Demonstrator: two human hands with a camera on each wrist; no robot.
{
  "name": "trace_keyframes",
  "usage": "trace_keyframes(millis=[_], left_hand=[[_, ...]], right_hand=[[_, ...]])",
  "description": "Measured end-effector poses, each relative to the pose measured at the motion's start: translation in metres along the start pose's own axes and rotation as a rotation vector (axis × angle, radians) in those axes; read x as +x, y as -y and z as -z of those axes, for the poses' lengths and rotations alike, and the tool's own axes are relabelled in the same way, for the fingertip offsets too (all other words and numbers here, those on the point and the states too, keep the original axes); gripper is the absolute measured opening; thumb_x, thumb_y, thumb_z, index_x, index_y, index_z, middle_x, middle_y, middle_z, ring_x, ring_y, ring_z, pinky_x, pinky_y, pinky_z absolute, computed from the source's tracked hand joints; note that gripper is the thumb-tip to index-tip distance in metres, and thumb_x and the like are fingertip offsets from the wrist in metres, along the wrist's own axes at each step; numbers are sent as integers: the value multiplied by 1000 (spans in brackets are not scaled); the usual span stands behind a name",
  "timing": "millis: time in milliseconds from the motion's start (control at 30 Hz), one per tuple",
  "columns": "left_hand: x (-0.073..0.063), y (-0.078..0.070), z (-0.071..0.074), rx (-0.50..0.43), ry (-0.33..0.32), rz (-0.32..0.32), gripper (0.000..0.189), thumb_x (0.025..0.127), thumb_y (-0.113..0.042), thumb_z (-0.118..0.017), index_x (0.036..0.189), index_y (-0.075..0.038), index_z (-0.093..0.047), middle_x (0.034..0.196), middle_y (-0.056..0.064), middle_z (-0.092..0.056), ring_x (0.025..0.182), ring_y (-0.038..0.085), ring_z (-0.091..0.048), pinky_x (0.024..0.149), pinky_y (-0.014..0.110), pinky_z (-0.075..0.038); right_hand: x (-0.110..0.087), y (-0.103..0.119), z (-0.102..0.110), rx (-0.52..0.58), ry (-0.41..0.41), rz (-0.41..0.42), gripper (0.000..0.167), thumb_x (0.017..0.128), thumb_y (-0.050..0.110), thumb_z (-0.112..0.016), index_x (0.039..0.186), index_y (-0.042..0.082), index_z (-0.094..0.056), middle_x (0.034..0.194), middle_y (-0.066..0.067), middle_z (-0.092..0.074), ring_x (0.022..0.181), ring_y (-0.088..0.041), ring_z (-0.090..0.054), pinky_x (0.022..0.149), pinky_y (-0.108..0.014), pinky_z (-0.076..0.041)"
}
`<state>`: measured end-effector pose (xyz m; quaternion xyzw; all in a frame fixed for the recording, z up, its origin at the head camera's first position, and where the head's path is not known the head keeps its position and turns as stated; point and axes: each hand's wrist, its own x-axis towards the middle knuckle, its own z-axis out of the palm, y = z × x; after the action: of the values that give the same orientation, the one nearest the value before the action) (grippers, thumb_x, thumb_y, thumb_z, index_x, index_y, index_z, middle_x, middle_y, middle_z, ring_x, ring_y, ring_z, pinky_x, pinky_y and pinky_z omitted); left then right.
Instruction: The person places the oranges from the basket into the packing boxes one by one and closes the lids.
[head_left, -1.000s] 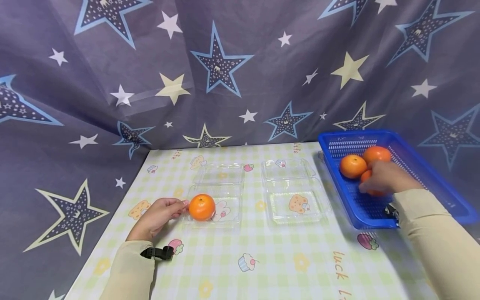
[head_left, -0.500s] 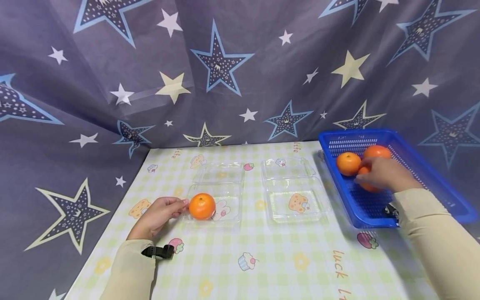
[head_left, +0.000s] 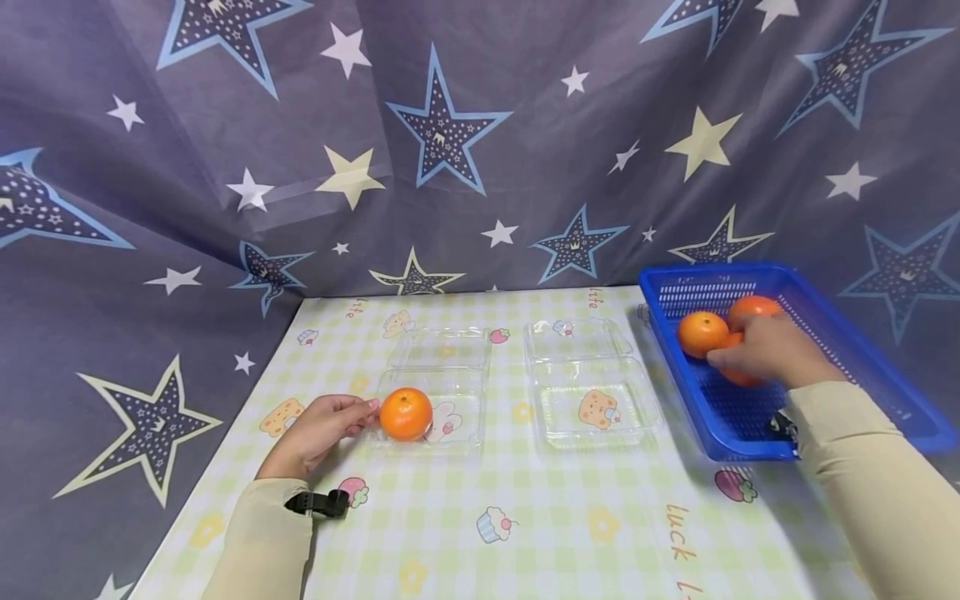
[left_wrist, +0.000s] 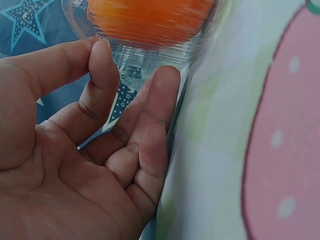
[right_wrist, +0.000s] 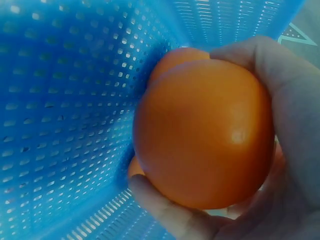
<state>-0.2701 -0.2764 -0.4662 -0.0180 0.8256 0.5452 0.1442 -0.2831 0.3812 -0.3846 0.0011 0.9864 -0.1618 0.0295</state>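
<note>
On the left of the table an orange [head_left: 406, 414] sits in the near half of an opened clear plastic clamshell box [head_left: 459, 383]. My left hand [head_left: 324, 432] pinches that box's left edge between thumb and forefinger; the left wrist view shows the other fingers [left_wrist: 152, 150] loosely bent below the rim. Inside the blue basket [head_left: 693, 408], my right hand [head_left: 776, 350] grips an orange [right_wrist: 205, 135], thumb on one side and fingers on the other. Two more oranges touch or lie close to it: one at the left [head_left: 702, 334], one behind [head_left: 753, 310], partly covered by the hand.
A second opened clear clamshell box [head_left: 592, 404] lies between the first box and the basket. A checked cloth with printed pictures covers the table [head_left: 555, 533]. A star-patterned curtain [head_left: 480, 167] hangs behind and at the left.
My right hand has shifted slightly left and up inside the basket along with its orange, and the orange at the left was nudged a little left. The left hand has stayed at the box.
</note>
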Motion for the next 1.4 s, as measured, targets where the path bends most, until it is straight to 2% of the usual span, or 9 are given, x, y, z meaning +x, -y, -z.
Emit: trace_keyframes(millis=[167, 267, 367, 500, 600, 800, 1000, 1233, 1400], left_hand=[[1, 3, 1, 2, -1, 3, 41, 98, -42, -71, 105, -2, -76, 96, 0, -74, 92, 17, -61, 87, 30, -53], [1, 3, 1, 7, 6, -9, 42, 98, -42, -70, 105, -1, -76, 95, -1, -73, 92, 17, -61, 87, 29, -53], [0, 2, 1, 7, 16, -21, 42, 99, -42, -69, 105, -1, -76, 96, 0, -73, 93, 17, -61, 87, 30, -53], [-1, 0, 1, 11, 19, -18, 41, 100, -40, -68, 106, 0, -75, 95, -1, -72, 93, 18, -59, 88, 31, -52], [-1, -1, 0, 9, 3, -1, 40, 99, -41, -69, 104, -2, -76, 95, -3, -71, 92, 17, -60, 88, 32, -52], [1, -1, 0, 19, 1, -5, 40, 100, -41, -69, 105, -2, -75, 98, -2, -71, 95, 17, -60, 89, 33, -51], [1, -2, 1, 9, 5, -9, 40, 100, -41, -69, 104, -2, -75, 99, -1, -71, 95, 18, -60, 89, 33, -51], [-1, -3, 0, 15, 10, -23, 41, 99, -42, -69, 105, -2, -75, 99, 1, -73, 97, 19, -61, 89, 33, -52], [-1, -2, 1, 29, 9, -33, 44, 99, -44, -69, 105, -1, -75, 98, 2, -73, 98, 19, -61, 89, 33, -51]], right_hand=[[3, 2, -1, -27, -73, 69, 59, 86, 45, -80, 113, -6, -65, 93, -20, -69, 84, -40, -59, 79, -56, -47], [4, 3, -2, -25, -114, 96, 51, 86, 38, -80, 112, -3, -65, 90, -17, -68, 82, -37, -58, 74, -49, -46], [3, 5, -1, 18, -146, 72, 47, 82, 36, -82, 105, 0, -63, 83, -12, -65, 76, -33, -58, 65, -41, -43], [0, 8, 2, 51, -173, 56, 54, 78, 39, -86, 104, 1, -57, 83, -12, -63, 74, -32, -57, 61, -37, -41], [-2, 10, 4, 51, -172, 43, 63, 78, 43, -86, 110, 0, -53, 88, -17, -63, 75, -34, -58, 61, -37, -43], [-7, 16, 9, 58, -206, 7, 74, 76, 47, -88, 116, 0, -46, 96, -24, -61, 76, -36, -59, 56, -38, -47], [-8, 23, 13, 66, -256, 34, 78, 76, 48, -88, 118, -4, -48, 100, -28, -57, 80, -39, -58, 56, -39, -50], [-9, 25, 13, 41, -291, 90, 81, 76, 45, -89, 122, -12, -55, 107, -34, -54, 96, -48, -51, 70, -57, -51], [-12, 33, 16, 50, -307, 80, 88, 76, 46, -89, 132, -10, -51, 111, -34, -58, 93, -48, -56, 71, -58, -52]])
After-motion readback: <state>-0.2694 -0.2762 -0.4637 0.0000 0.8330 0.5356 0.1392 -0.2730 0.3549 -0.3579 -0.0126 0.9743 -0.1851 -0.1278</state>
